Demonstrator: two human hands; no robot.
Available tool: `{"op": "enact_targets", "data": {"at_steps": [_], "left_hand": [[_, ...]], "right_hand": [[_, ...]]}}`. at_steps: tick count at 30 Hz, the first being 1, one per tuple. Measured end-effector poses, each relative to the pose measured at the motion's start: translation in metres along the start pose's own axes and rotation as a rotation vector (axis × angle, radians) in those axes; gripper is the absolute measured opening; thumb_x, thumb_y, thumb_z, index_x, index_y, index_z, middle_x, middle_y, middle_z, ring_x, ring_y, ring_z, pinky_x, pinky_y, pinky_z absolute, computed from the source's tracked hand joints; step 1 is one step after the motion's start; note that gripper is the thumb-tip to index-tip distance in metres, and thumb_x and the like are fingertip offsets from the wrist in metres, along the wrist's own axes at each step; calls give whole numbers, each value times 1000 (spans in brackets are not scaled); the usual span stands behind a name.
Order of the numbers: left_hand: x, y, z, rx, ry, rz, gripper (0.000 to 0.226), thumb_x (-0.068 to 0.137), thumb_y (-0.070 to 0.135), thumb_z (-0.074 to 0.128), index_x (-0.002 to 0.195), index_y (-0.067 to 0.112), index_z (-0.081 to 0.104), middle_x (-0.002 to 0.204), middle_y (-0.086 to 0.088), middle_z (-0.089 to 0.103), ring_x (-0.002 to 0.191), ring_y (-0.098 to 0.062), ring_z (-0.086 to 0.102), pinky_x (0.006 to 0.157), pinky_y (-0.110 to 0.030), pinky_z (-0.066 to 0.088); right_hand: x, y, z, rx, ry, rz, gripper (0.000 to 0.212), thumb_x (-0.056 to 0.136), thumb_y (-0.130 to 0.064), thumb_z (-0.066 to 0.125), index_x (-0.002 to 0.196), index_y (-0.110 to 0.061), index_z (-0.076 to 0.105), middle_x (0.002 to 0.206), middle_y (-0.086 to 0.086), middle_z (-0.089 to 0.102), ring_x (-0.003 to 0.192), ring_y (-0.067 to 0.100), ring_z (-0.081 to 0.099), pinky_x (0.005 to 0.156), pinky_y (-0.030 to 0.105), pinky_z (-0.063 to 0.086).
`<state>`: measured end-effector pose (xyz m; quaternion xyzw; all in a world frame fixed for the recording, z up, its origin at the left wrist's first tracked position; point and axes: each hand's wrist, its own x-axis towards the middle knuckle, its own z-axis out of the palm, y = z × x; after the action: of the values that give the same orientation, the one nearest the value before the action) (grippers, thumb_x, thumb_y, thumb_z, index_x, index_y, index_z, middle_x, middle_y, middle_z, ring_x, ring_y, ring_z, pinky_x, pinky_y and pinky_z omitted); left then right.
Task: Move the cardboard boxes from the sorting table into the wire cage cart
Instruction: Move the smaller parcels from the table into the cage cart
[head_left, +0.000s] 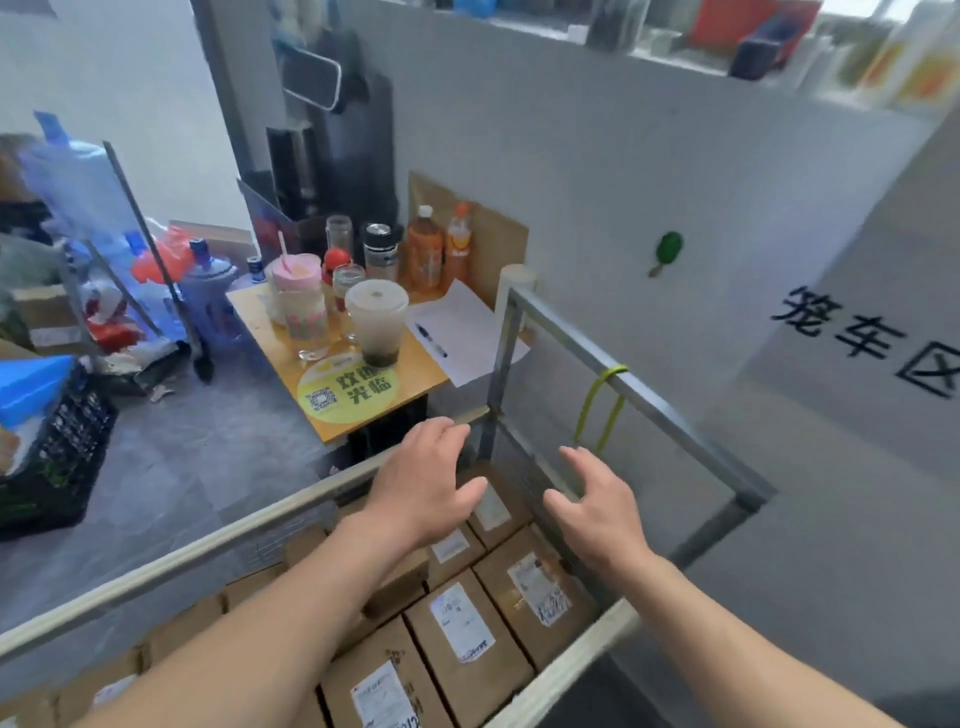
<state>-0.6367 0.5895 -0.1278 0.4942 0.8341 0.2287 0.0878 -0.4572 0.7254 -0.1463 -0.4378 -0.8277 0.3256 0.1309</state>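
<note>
Hands, left (421, 486) and right (597, 506), spread empty over boxes (467, 629) in cart (644, 395), lower centre: placement apparently done, next fetch another.

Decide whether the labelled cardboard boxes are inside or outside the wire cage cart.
Inside: the cardboard boxes lie side by side, labels up, below the rails of the wire cage cart.
</note>
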Motion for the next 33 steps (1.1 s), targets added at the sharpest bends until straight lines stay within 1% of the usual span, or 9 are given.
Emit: {"op": "enact_targets", "data": {"at_steps": [3, 9, 13, 16, 17, 20, 25, 30, 33], "left_hand": [[0, 39, 1, 36, 1, 74, 71, 92, 51, 55, 152, 19, 36, 156, 3, 35, 146, -15, 26, 116, -35, 30], [-7, 118, 13, 72, 38, 180, 73, 91, 55, 56, 152, 19, 37, 155, 2, 37, 145, -15, 29, 116, -37, 34], [-17, 170, 27, 74, 38, 229, 73, 91, 57, 56, 151, 19, 38, 154, 2, 38, 145, -15, 30, 114, -38, 37], [-23, 208, 40, 83, 39, 270, 73, 90, 57, 57, 150, 20, 40, 154, 2, 39, 144, -16, 31, 113, -39, 38], [-25, 222, 45, 83, 36, 286, 73, 90, 58, 57, 150, 20, 40, 154, 2, 39, 144, -16, 32, 113, -39, 38], [-32, 262, 58, 85, 22, 351, 72, 89, 58, 57, 148, 20, 43, 152, 3, 41, 142, -16, 34, 111, -39, 39], [-40, 320, 78, 81, -28, 470, 72, 88, 60, 58, 147, 22, 43, 151, 4, 40, 140, -17, 35, 108, -37, 40], [-46, 369, 98, 74, -101, 621, 73, 89, 60, 54, 149, 23, 39, 154, 4, 37, 143, -18, 31, 109, -37, 38], [-54, 394, 109, 50, -152, 717, 71, 89, 59, 53, 149, 23, 38, 154, 5, 36, 142, -19, 33, 107, -37, 39]], "right_hand": [[-19, 15, -32, 8, 40, 9, 65, 89, -35, 65, 150, -27, 46, 160, -4, 38, 147, 12, 32, 116, 28, 27], [-57, 45, -93, 5, 123, -44, 67, 88, -37, 67, 150, -24, 48, 159, -1, 40, 148, 11, 31, 116, 22, 21], [-84, 70, -136, -4, 173, -55, 65, 87, -33, 70, 147, -19, 51, 155, 1, 46, 145, 13, 37, 119, 25, 25], [-104, 92, -167, -53, 250, -55, 61, 86, -34, 70, 143, -18, 56, 147, 0, 55, 137, 16, 47, 111, 25, 34], [-111, 100, -177, -87, 269, -49, 61, 86, -37, 69, 143, -19, 55, 147, -2, 54, 137, 15, 47, 109, 25, 35], [-133, 128, -205, -187, 271, 11, 68, 90, -46, 63, 151, -22, 45, 157, -3, 43, 145, 13, 37, 114, 27, 30], [-170, 164, -247, -309, 338, 109, 65, 88, -51, 61, 145, -22, 49, 145, -1, 53, 132, 22, 49, 106, 34, 42], [-216, 191, -277, -438, 385, 296, 74, 89, -55, 54, 153, -24, 36, 159, 3, 38, 144, 24, 37, 113, 39, 36], [-249, 202, -288, -516, 432, 397, 72, 88, -60, 51, 150, -26, 39, 152, 3, 45, 138, 25, 43, 107, 45, 41]]}}
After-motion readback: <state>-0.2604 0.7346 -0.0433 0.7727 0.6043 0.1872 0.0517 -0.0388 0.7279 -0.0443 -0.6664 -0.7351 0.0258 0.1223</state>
